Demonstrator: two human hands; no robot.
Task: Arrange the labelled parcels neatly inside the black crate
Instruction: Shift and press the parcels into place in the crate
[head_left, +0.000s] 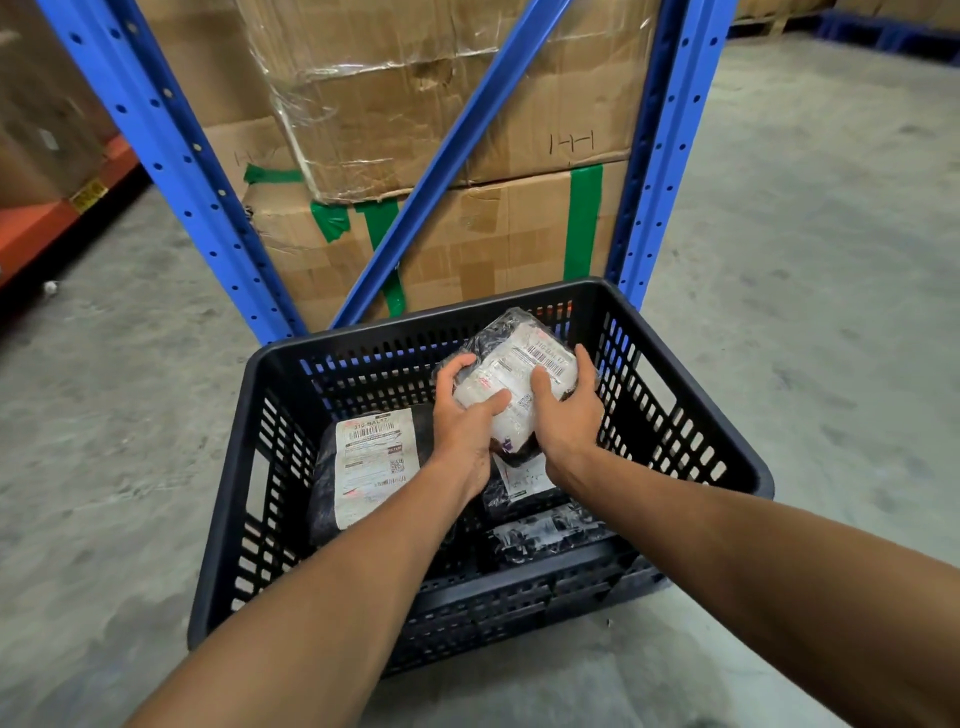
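Labelled parcel held over the black crate, ready for placing.

The parcel (511, 376) sits label-up between the left hand (465, 415) and right hand (563, 415), fingers wrapped round its edges, likely to square it before lowering. Below, a large parcel (371, 462) lies flat at the left of the crate (691, 415); smaller parcels (540, 530) lie right.
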